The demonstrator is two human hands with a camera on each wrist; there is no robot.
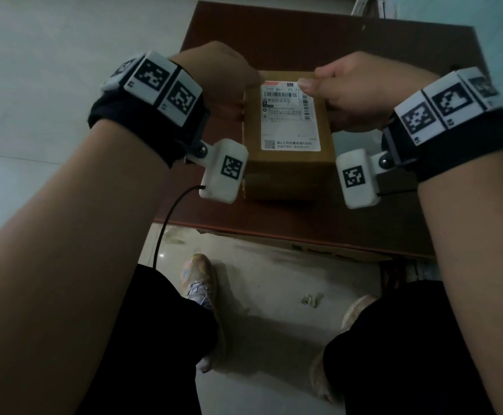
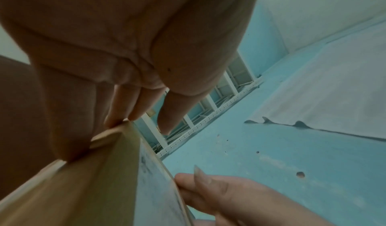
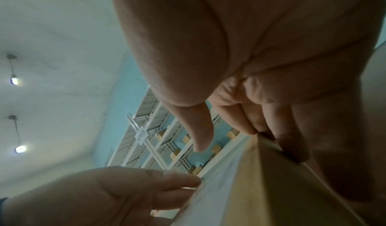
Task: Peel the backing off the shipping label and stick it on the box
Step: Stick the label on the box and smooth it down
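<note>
A brown cardboard box (image 1: 289, 172) stands on the dark brown table (image 1: 394, 70). The white shipping label (image 1: 289, 118) lies flat on its top face. My left hand (image 1: 244, 82) holds the box's far left corner, fingers down its left side (image 2: 117, 114), thumb tip at the label's far left corner. My right hand (image 1: 319, 85) holds the far right corner the same way, its thumb (image 1: 305, 84) on the label's far right corner. The wrist views show the box (image 2: 94, 180) (image 3: 271, 188) edge-on. No backing sheet is in view.
The table's near edge (image 1: 274, 232) runs just in front of the box, with my legs and shoes (image 1: 199, 283) on the pale floor below. A black cable (image 1: 166, 220) hangs from the left wrist camera. White metal shelving (image 3: 150, 140) stands against a blue wall.
</note>
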